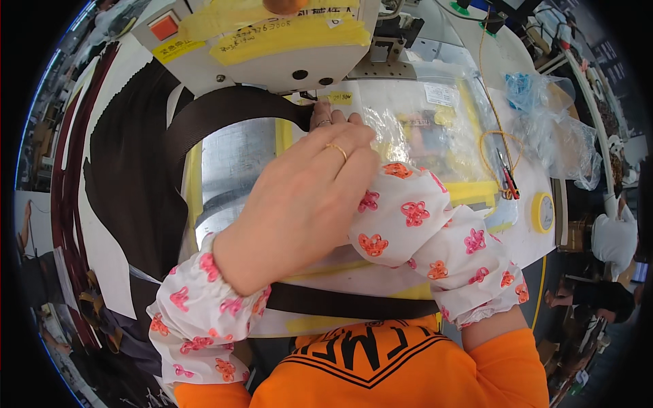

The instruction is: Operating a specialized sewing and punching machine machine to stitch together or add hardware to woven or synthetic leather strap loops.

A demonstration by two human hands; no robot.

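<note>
The left hand [303, 183] was back up, its fingers bent and drawn close together, the fingertips meeting the end of a dark strap [231, 112]; whether they pinched it or merely pressed on it I cannot tell, as the palm side was hidden. A plain ring [337, 149] sat on one finger. The right hand lay so overlapped by the left that its grip could not be made out; its floral sleeve [415, 214] came in just right of the left hand. Another floral sleeve [204, 319] covered the left forearm, below and left of the hand.

From the fingertips the strap arched away to the left, over a shiny metal plate [235, 160] just left of the hand. Below the hand, a dark strip [347, 302] ran crosswise, near the orange shirt [388, 374]. Just beyond the fingertips stood a sewing machine [265, 61] with yellow tape and a red button [163, 27].

Farther left of the hand lay a broad heap of dark webbing [126, 177]. To its right, a clear plastic sheet [388, 122] was spread; beyond that were an orange cord [495, 112], red-handled snips [510, 183] and a round yellow case [543, 212]. Farther right was a crumpled plastic bag [558, 132]; at the far left hung dark red straps [67, 183].
</note>
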